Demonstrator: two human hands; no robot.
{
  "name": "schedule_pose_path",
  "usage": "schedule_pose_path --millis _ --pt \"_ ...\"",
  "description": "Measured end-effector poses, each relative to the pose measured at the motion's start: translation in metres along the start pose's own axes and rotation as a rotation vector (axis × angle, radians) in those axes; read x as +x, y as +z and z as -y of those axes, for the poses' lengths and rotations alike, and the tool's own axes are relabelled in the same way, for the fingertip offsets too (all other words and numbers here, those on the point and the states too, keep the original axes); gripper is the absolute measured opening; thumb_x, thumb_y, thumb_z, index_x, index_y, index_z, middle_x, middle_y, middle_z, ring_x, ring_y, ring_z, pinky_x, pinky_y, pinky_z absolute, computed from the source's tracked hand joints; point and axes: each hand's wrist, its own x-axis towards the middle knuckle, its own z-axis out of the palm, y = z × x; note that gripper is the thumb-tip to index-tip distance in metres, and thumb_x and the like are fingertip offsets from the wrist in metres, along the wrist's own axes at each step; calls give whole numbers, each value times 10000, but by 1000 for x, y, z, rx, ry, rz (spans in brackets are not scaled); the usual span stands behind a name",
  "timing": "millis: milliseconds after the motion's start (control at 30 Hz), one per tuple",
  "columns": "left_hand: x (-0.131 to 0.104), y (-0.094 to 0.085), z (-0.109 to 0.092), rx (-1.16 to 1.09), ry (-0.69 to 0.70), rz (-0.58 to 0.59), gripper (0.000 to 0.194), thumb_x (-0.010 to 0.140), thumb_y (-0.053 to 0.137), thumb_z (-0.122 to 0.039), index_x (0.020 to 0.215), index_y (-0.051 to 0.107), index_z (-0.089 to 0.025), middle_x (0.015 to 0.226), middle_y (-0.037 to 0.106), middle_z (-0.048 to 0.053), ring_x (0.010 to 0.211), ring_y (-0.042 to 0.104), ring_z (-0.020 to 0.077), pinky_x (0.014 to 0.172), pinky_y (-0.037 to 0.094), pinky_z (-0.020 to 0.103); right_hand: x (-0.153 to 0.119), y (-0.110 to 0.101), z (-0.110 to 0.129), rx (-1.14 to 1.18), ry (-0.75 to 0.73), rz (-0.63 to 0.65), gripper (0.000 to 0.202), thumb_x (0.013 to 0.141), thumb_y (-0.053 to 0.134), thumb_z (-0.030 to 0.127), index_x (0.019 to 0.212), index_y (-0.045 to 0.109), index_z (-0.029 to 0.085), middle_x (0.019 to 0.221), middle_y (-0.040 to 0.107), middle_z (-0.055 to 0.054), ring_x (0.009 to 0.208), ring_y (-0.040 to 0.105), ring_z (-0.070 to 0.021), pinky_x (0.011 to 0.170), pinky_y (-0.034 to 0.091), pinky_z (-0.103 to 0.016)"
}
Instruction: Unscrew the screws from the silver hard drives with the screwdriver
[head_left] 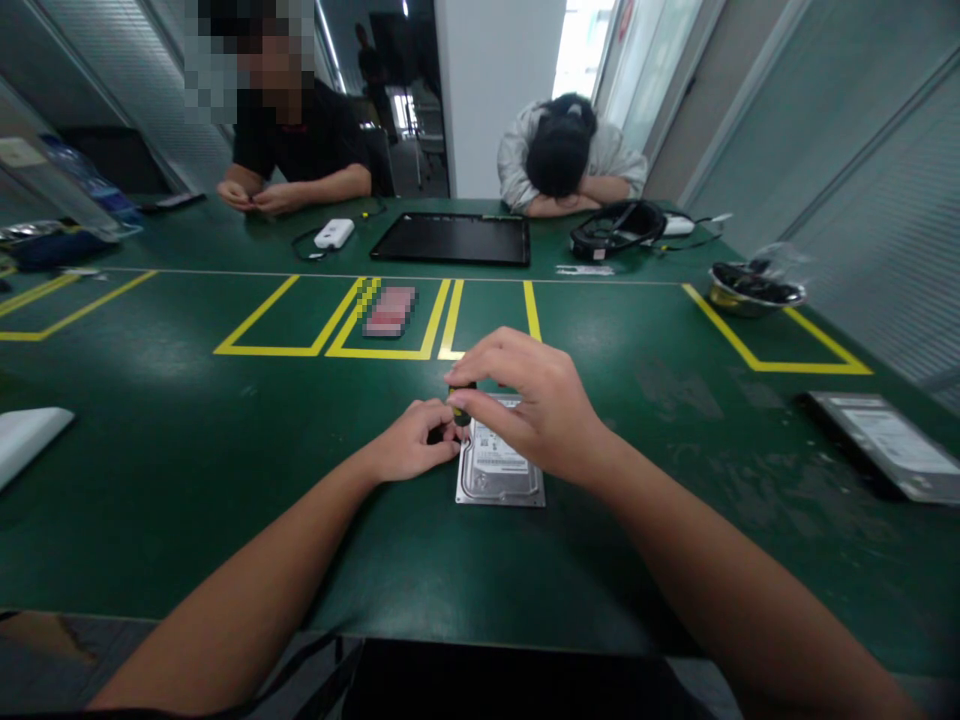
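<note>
My right hand [544, 400] pinches an apparent screwdriver [460, 408] over the hard drive [499, 484] on the table [375, 570]; my left hand [412, 440] curls at its left edge, grip unclear. Judged: screw work in hand, calling for a seated tip.

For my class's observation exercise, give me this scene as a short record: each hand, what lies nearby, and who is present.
Right hand: pinches a black-and-yellow tool handle
Left hand: at left edge of hard drive
Surface: green table
To the right: second drive, bowl
Far side: black panel, two people
</note>
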Motion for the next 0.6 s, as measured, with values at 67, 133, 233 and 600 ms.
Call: schedule_pose_path --millis 67,133,233,600 --pt "0 0 1 -1 3 -7 123 796 577 -277 757 541 -166 746 561 -3 747 525 158 701 421 290 0 0 0 -1 -10 3 126 904 605 209 970 689 143 951 725 -70 908 656 -160 823 520 -302" --pt "0 1 2 -5 15 -9 117 797 575 -272 758 541 -167 739 558 -7 740 524 154 703 421 289 0 0 0 6 -18 5 139 904 597 198 999 683 143 980 735 -70 929 664 -162 848 522 -311" --pt "1 1 2 -12 29 -5 113 800 572 -272 769 554 -165 744 566 -6 742 527 153 711 423 291 0 0 -1 24 -28 8 119 897 600 187 971 682 144 984 742 -75 959 671 -172 879 526 -327" --pt "1 1 0 17 60 -45 109 791 563 -271 762 568 -166 724 581 -8 723 522 156 721 411 305 -1 -2 0 45 -2 38 202 898 535 126 1023 694 133 1067 752 -79 1065 683 -173 942 536 -329"
